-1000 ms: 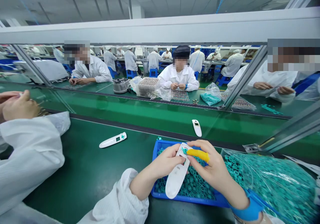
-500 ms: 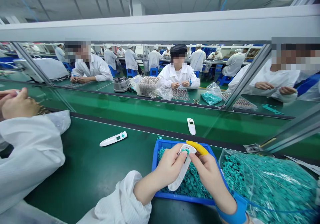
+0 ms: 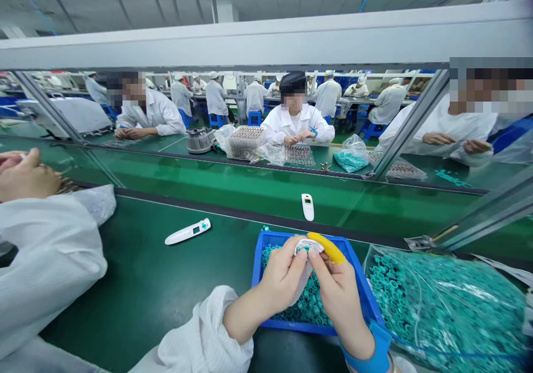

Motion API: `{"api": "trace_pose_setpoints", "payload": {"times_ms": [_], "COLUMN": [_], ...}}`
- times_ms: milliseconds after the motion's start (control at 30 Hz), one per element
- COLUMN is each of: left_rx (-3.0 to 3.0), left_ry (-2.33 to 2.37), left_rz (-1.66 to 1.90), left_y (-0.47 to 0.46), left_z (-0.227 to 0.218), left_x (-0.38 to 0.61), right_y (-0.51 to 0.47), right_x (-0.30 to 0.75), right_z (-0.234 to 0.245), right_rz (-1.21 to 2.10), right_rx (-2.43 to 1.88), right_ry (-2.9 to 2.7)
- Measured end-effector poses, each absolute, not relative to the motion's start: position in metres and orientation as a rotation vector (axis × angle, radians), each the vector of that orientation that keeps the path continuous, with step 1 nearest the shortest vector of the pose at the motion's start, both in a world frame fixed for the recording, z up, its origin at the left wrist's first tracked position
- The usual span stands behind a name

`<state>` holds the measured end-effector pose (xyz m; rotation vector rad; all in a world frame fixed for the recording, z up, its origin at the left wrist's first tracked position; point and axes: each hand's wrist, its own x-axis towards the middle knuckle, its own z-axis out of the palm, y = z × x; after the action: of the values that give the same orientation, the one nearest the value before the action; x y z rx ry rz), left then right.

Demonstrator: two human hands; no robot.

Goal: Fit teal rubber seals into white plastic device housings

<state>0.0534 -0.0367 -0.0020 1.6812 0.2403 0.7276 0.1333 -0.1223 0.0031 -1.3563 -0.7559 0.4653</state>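
A worker on an electronics assembly line grips a white plastic handheld device point(image 3: 307, 245), its glossy, rounded head showing a teal ring seated in a circular opening. The worker's left hand point(image 3: 283, 276) wraps the body of the device, fingers closed around it, while the lower body disappears behind the hand. The right hand point(image 3: 341, 301) closes on the device's head, thumb and fingers pinching inward, and a yellow rubber finger cot point(image 3: 328, 248) sheathes the forefinger and curves over the top. The device is held just above a blue plastic tray point(image 3: 316, 325), a shallow, straight-walled container heaped with loose teal rubber rings point(image 3: 308, 306). Just to its right sits a bulging clear plastic bag point(image 3: 441, 306), its crinkled film packed with more of the same rings. A blue cuff point(image 3: 377, 351) circles the right wrist, and a crumpled white coat sleeve point(image 3: 204, 334) covers the left forearm. Two finished-looking white devices lie apart on the smooth green conveyor belt point(image 3: 125, 284), one on its side point(image 3: 187, 231) and one upright on its back point(image 3: 307, 206), each with a small dark display. At far left, a co-worker's white sleeve point(image 3: 50, 262) and raised hand point(image 3: 25, 176) sit well apart from the tray. Beyond an aluminium frame point(image 3: 412, 123), more white-coated workers sit at a matching line with trays of small parts
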Motion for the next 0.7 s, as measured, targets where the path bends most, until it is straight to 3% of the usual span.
{"api": "trace_pose_setpoints", "payload": {"times_ms": [700], "left_rx": [1.783], "left_ry": [0.159], "left_rz": [0.88], "left_y": [-0.041], "left_z": [-0.001], "left_x": [0.047], "right_y": [-0.12], "right_x": [0.124], "right_z": [-0.008], "right_rz": [0.368], "right_rx": [-1.247], "right_ry": [-0.775]}}
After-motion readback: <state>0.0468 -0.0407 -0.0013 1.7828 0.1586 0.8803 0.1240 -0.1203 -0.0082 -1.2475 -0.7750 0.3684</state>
